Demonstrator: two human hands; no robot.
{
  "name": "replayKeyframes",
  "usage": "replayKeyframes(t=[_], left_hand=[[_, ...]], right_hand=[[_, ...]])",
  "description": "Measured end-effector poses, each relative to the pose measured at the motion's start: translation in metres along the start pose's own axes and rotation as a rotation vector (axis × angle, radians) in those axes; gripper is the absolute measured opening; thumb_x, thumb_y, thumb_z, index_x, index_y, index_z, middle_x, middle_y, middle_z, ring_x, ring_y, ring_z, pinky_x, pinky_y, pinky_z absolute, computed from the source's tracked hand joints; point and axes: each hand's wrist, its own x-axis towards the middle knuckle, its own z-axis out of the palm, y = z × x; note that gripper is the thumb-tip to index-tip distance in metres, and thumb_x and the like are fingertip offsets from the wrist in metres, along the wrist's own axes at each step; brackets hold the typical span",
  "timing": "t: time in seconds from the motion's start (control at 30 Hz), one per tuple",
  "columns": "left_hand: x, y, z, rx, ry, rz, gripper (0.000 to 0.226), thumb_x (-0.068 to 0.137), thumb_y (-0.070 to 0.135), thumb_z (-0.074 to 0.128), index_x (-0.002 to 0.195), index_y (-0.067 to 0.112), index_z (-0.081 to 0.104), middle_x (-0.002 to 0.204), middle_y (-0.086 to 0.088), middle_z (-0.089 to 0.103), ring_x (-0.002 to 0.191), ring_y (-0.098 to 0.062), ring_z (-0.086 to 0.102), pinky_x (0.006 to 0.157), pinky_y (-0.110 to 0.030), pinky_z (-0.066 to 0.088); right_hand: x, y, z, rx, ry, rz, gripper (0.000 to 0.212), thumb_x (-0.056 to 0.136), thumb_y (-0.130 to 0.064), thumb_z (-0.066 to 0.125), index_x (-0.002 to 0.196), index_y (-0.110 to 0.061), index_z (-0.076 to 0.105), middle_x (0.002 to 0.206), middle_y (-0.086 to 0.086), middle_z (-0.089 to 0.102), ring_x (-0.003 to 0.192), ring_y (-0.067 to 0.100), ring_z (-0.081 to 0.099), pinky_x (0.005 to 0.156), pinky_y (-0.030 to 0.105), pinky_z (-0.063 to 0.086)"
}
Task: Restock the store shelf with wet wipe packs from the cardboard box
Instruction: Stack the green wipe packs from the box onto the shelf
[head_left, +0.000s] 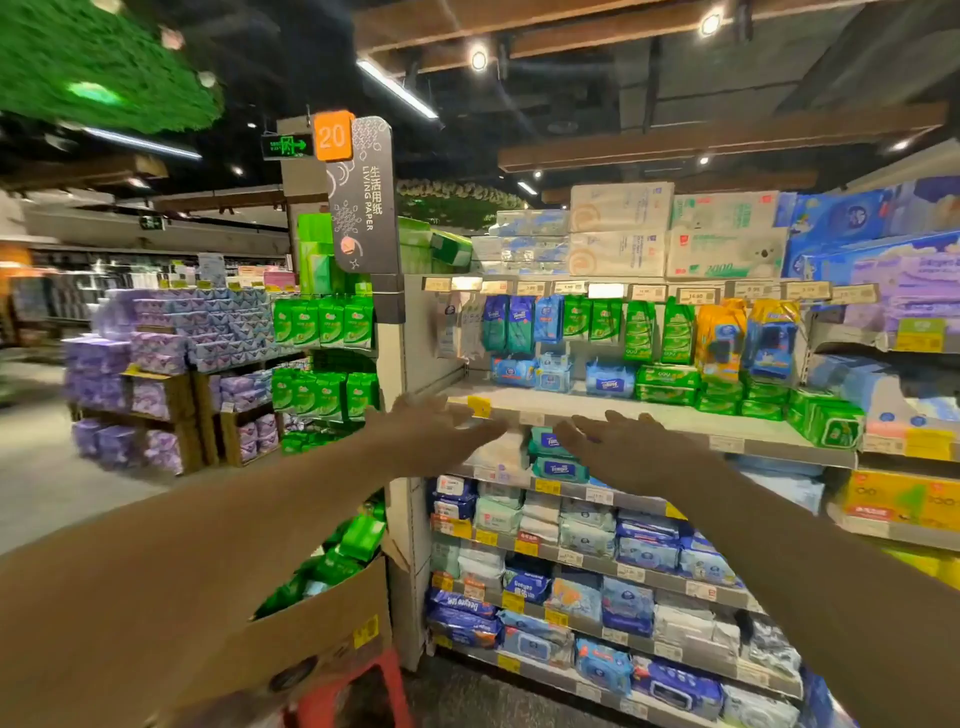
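Green wet wipe packs (332, 564) sit in our cardboard box (332, 618), lower left. Our left hand (441, 431) and right hand (618, 447) reach open-fingered, empty, toward the shelf (571, 410) edge.

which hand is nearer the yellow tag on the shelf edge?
Left. The left hand reaches just beside and below the yellow tag; the right hand is farther right along the shelf edge. Both hands are open.
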Motion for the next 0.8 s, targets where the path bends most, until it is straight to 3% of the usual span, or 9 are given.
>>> replayKeyframes(t=[0.1,0.17,0.23,0.33,0.47,0.57,0.67,0.8], left_hand=[[0.003,-0.036,0.009,0.0,0.042,-0.034,0.1,0.069,0.093,-0.004,0.146,0.041,0.032,0.15,-0.002,0.042,0.14,-0.034,0.032,0.112,-0.061,0.021],[0.004,-0.072,0.015,0.012,0.028,-0.07,0.125,0.052,0.097,-0.016,0.141,0.032,0.043,0.139,-0.005,0.054,0.129,-0.032,0.046,0.109,-0.056,0.031],[0.006,-0.112,0.027,0.052,-0.002,-0.101,0.139,0.036,0.099,-0.023,0.137,0.033,0.047,0.137,-0.007,0.054,0.125,-0.035,0.048,0.106,-0.058,0.033],[-0.012,-0.153,0.032,0.036,0.0,-0.235,0.117,0.052,0.1,-0.013,0.134,0.04,0.046,0.139,-0.009,0.05,0.129,-0.038,0.042,0.104,-0.061,0.033],[-0.027,-0.199,0.04,-0.033,0.014,-0.327,0.097,0.067,0.093,-0.004,0.142,0.048,0.038,0.153,-0.004,0.038,0.139,-0.033,0.034,0.11,-0.057,0.03],[-0.017,-0.249,0.054,-0.049,0.026,-0.354,0.105,0.06,0.096,-0.009,0.142,0.048,0.037,0.157,0.001,0.031,0.141,-0.034,0.032,0.111,-0.057,0.029],[0.002,-0.299,0.069,-0.084,0.055,-0.365,0.108,0.061,0.097,-0.008,0.142,0.044,0.04,0.156,0.003,0.035,0.14,-0.029,0.035,0.11,-0.056,0.031],[0.031,-0.367,0.087,-0.062,0.036,-0.368,0.114,0.055,0.098,-0.015,0.139,0.046,0.042,0.146,-0.005,0.047,0.132,-0.032,0.041,0.105,-0.055,0.035]], right_hand=[[0.013,-0.022,0.01,-0.005,-0.011,-0.084,0.092,0.079,-0.09,0.001,0.159,-0.049,0.015,0.171,0.002,0.011,0.157,0.033,0.013,0.126,0.052,0.009],[0.025,-0.041,0.024,0.015,-0.044,-0.143,0.094,0.077,-0.092,0.0,0.159,-0.049,0.014,0.171,-0.002,0.011,0.157,0.028,0.013,0.127,0.05,0.01],[0.038,-0.065,0.04,-0.002,-0.086,-0.218,0.096,0.078,-0.093,-0.003,0.16,-0.046,0.012,0.172,-0.002,0.008,0.157,0.028,0.013,0.127,0.051,0.01],[0.055,-0.104,0.059,-0.013,-0.109,-0.303,0.079,0.091,-0.08,0.004,0.16,-0.043,0.016,0.171,0.005,0.013,0.155,0.036,0.018,0.124,0.05,0.013],[0.089,-0.155,0.09,-0.01,-0.154,-0.356,0.095,0.079,-0.086,0.002,0.161,-0.041,0.017,0.171,0.009,0.013,0.156,0.036,0.013,0.125,0.051,0.012],[0.123,-0.191,0.111,-0.006,-0.165,-0.382,0.105,0.071,-0.094,0.001,0.161,-0.042,0.016,0.171,0.008,0.014,0.156,0.035,0.015,0.126,0.052,0.015],[0.162,-0.23,0.126,-0.025,-0.161,-0.402,0.111,0.065,-0.099,-0.001,0.16,-0.045,0.013,0.17,0.01,0.016,0.153,0.035,0.026,0.123,0.054,0.023],[0.219,-0.283,0.145,-0.034,-0.165,-0.426,0.124,0.052,-0.107,-0.006,0.16,-0.048,0.009,0.171,0.009,0.012,0.152,0.039,0.026,0.122,0.057,0.024]])
